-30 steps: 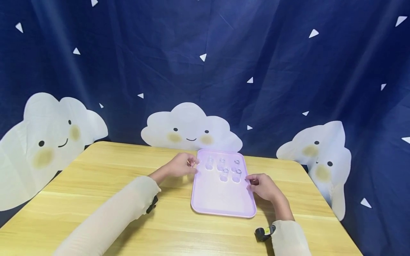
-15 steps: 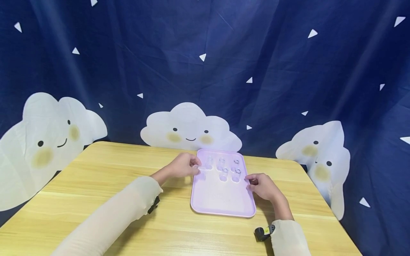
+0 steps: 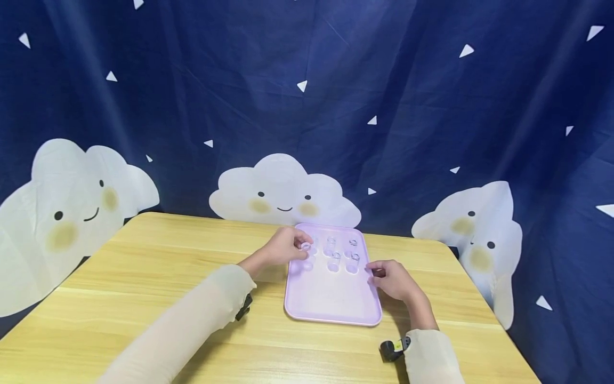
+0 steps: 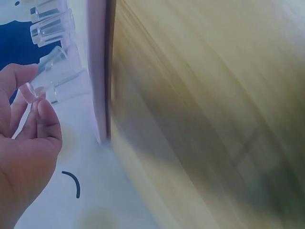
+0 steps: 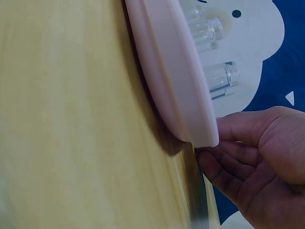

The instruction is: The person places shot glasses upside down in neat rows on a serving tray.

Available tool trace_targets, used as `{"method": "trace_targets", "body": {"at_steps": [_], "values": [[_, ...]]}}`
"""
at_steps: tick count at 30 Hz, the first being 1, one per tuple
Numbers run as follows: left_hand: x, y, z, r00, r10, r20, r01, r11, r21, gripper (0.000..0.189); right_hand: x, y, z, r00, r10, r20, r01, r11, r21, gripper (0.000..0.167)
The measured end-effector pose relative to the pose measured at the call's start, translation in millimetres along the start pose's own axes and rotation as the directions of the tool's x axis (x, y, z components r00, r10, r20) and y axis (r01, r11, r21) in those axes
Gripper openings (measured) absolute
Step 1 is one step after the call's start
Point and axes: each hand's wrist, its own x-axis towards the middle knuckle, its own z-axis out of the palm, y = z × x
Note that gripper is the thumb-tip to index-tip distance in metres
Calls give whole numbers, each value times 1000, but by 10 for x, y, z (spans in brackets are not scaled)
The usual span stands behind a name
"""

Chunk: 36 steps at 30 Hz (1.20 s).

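My left hand (image 3: 284, 247) is over the left side of a light purple tray (image 3: 331, 304), pinching a clear plastic cup (image 4: 52, 71) between thumb and fingers. In the left wrist view the cup's wide end faces the tray and its narrow end lies at the fingertips. Several matching clear cups (image 3: 333, 263) stand on the tray's far half, to the right of the held one. At the tray's right edge my right hand (image 3: 394, 280) grips the rim (image 5: 209, 136), with fingers above and below it in the right wrist view.
The tray lies on a wood-grain table (image 3: 168, 266), near its far edge. Behind hangs a dark blue curtain (image 3: 259, 80) with white clouds and triangles. A small black camera (image 3: 392, 350) sits at the right wrist.
The left hand has moved rightward over the tray; the cup, lying tilted at the tray's left edge half a second ago, is now more upright. The right hand stays at the rim.
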Motion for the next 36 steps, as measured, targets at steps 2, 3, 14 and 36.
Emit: {"method": "trace_targets", "body": {"at_steps": [2, 3, 14, 36], "values": [[11, 2, 24, 1000, -4, 5, 4, 1000, 8, 36, -4, -7, 0, 1000, 0, 1, 0, 1000, -3, 31], [15, 1, 37, 1000, -9, 8, 9, 1000, 8, 37, -4, -8, 2, 1000, -1, 2, 1, 1000, -5, 31], [34, 3, 130, 998, -22, 61, 24, 1000, -21, 39, 2, -5, 18, 1000, 14, -2, -14, 1000, -5, 32], [-22, -29, 83, 995, -71, 72, 73, 997, -23, 45, 45, -6, 30, 1000, 6, 13, -6, 1000, -10, 32]]}}
